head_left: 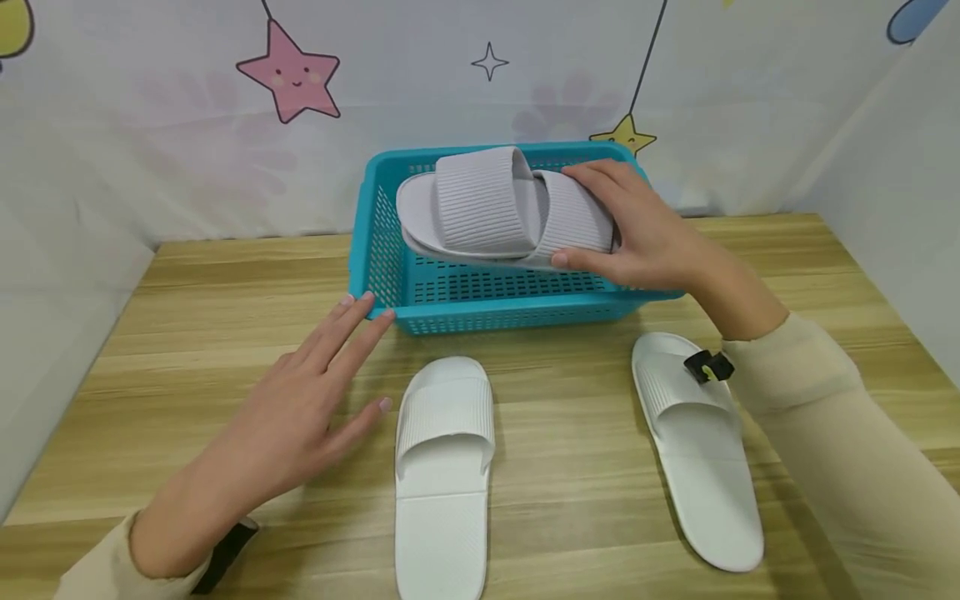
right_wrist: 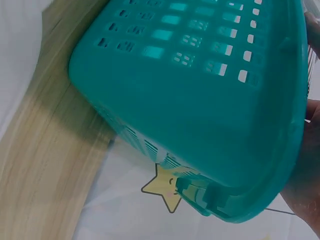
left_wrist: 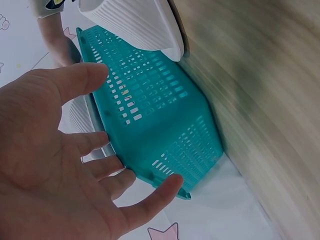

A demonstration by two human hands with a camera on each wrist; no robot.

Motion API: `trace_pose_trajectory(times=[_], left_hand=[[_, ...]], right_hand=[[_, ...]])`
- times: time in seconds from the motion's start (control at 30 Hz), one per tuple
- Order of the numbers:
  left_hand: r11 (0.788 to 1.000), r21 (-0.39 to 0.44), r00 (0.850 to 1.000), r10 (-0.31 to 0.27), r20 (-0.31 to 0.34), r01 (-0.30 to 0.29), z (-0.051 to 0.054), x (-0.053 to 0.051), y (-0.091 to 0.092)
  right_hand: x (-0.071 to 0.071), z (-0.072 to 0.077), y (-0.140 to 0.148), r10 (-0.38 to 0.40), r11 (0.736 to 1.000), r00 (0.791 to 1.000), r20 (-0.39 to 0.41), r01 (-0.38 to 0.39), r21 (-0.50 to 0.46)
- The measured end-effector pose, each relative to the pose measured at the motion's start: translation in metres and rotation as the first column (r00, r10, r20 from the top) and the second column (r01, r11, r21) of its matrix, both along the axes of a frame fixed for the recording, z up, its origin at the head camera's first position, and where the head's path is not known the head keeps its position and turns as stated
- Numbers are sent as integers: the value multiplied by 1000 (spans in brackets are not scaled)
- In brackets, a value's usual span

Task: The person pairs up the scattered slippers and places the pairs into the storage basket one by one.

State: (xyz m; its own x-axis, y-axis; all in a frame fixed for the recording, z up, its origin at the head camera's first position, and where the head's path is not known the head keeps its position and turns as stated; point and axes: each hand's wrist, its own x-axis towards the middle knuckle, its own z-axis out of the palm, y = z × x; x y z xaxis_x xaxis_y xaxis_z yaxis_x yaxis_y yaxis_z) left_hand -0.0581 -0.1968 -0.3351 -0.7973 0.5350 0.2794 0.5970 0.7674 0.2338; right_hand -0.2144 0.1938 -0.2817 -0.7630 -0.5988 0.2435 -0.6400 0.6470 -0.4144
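Observation:
Two pale grey slippers with ribbed straps, one overlapping the other, lie lengthwise over the opening of a turquoise perforated basket (head_left: 525, 315). My right hand (head_left: 648, 233) grips the right end of the pair, thumb in front and fingers behind, at the strap of the right slipper (head_left: 581, 212). The left slipper (head_left: 480, 204) rests partly on top of it. At the basket's front left corner, the fingertips of my left hand (head_left: 288, 421) touch the rim, fingers extended. In the left wrist view the left hand (left_wrist: 60, 155) shows its palm beside the basket (left_wrist: 145, 135).
Two white slippers lie on the wooden table (head_left: 562, 500) in front of the basket: one white slipper (head_left: 442, 533) near the middle, another white slipper (head_left: 712, 483) under the right forearm. A white cloth (head_left: 420, 92) printed with stars hangs behind the basket.

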Motion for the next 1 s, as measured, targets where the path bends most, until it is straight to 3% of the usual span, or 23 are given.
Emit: trace_pose_trajectory(times=[0.5,0.8,1.0], left_hand=[[1000,1,1000,-5,-10,5,2,2,0],[1000,6,1000,-18,0,18,5,3,-1],[999,26,1000,-18,-5,18,3,4,-5]], right_hand=[[-28,1,-9,-27,993,1000,11,26,113],[-37,-9,-13,-66,988,995,75,55,145],[-43,-14,-24,-45,987,995,89,30,158]])
